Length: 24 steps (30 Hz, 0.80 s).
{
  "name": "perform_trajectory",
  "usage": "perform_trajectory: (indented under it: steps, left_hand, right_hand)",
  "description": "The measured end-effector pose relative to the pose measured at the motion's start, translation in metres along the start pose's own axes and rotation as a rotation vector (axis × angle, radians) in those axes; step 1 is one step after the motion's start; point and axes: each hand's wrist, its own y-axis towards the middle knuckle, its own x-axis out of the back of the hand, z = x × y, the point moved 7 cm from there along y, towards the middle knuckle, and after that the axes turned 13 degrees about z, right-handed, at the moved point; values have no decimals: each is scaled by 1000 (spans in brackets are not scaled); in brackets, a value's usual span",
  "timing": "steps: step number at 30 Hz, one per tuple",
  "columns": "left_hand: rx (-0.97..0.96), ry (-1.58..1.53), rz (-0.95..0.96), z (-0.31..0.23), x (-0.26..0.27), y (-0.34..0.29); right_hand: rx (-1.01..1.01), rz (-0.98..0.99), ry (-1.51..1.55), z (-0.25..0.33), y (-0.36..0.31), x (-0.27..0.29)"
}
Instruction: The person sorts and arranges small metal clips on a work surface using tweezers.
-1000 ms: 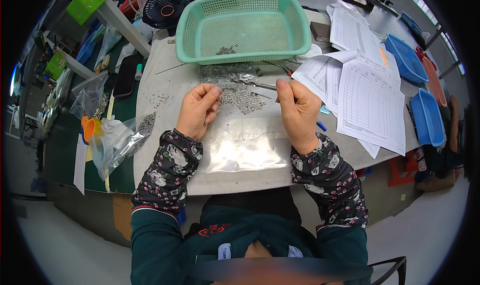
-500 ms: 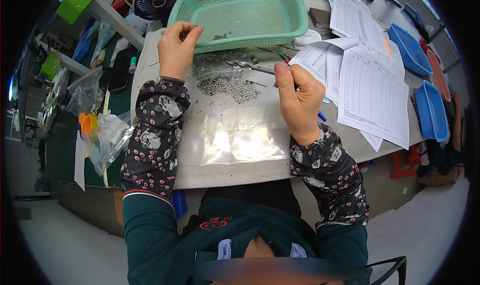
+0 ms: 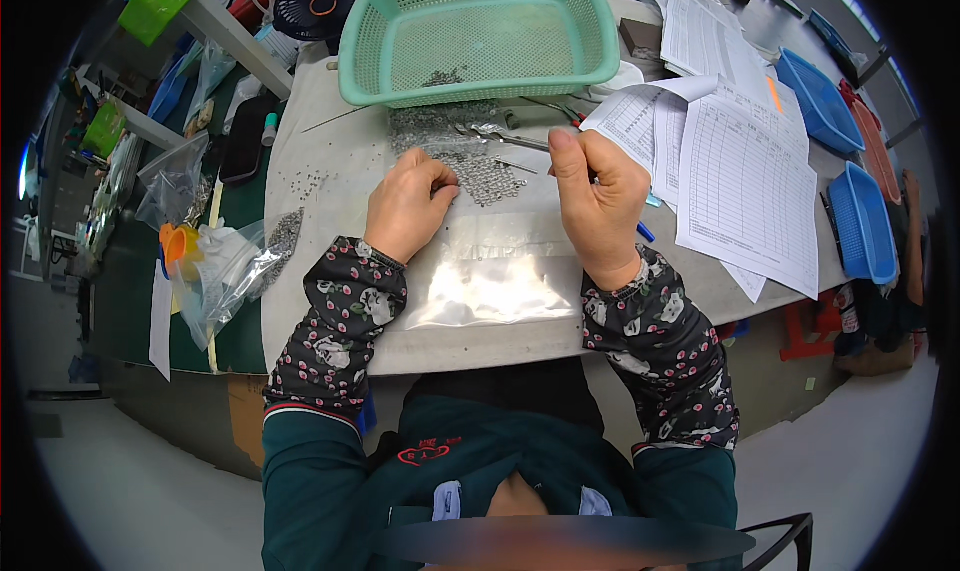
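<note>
Green basket (image 3: 540,89), toward far edge of table (image 3: 330,201), holds few parts (image 3: 445,76); more in nearer pile (image 3: 490,183). Left hand (image 3: 405,206) there, grip unclear; right hand (image 3: 602,201) together.

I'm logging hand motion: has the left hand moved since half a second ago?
Yes. Judged against the basket, the left hand has moved from near the basket's near left corner toward the person and rightward, to the metal parts.
</note>
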Motion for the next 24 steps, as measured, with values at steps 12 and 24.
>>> perform_trajectory:
  steps: [12,24]
  left_hand:
    - [-191,-162,-35,3,17,5]
    - [74,-1865,330,29,6,-7]
  right_hand:
    - [10,25,-4,3,7,-9]
    - [217,196,-215,40,16,-26]
